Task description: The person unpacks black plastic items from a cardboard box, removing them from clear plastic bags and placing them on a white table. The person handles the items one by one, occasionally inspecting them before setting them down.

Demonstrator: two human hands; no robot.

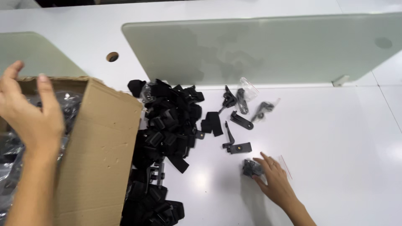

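Observation:
My left hand (29, 113) hovers over the open cardboard box (100, 155) at the left, fingers spread, holding nothing. My right hand (274, 178) rests on the white table (335, 146) with its fingertips on a small clear bag holding a black part (252, 167). Just above that bag lies a black L-shaped bracket (236, 144). A heap of black straps and clips (167, 125) lies between the box and my right hand.
Further black brackets (241, 120) and small clear bags with parts (251, 102) lie behind the bracket. A frosted glass divider (272, 46) stands across the table. The box holds dark bagged parts (69, 104). A round cable hole (112, 56) sits at the back left.

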